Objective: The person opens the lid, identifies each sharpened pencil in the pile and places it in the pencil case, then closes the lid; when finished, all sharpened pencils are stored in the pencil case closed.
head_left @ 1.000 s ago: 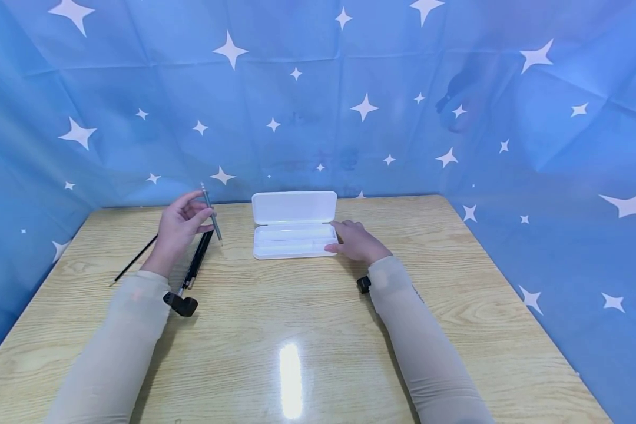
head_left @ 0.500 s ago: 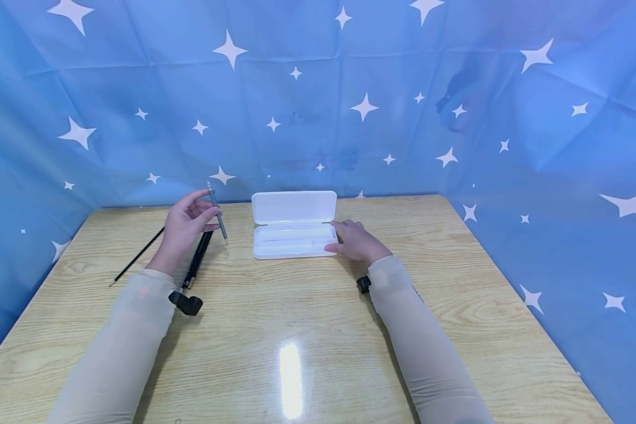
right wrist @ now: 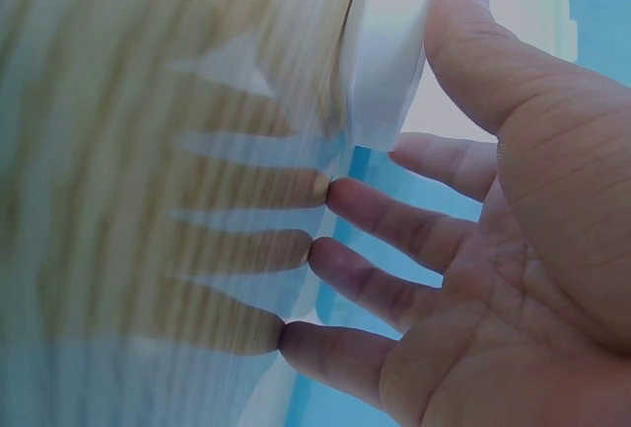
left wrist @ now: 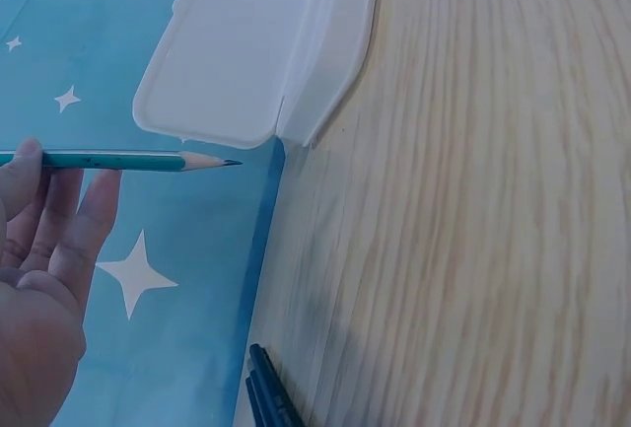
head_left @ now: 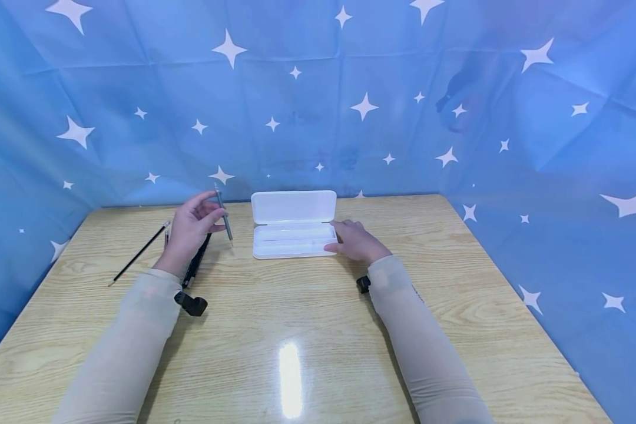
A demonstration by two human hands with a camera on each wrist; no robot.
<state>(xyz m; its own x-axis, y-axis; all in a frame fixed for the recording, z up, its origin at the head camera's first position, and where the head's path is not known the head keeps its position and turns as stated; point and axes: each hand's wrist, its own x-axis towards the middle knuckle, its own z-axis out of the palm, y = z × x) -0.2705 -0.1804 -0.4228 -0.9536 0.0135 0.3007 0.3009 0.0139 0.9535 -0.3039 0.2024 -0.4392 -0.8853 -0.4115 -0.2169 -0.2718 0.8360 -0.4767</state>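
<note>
My left hand pinches a teal pencil between thumb and fingers, above the table left of a white pencil case. In the left wrist view the pencil's sharpened tip points toward the raised lid's near corner. The case lies with its lid up, and its visible trays hold nothing. At the case's right end is my right hand, thumb at the front and index finger at the back corner. Seen from the right wrist, its other fingers are spread and nearly straight, tips down on the tabletop.
Black pens lie on the table beneath my left wrist, partly hidden by it. Further left, a black pencil lies slanted, with another thin item close by. A blue star-patterned cloth hangs behind the table.
My left hand has moved a little to the right with the teal pencil, nearer the case, uncovering the black pencil's far end. My right hand and the case stay put.
</note>
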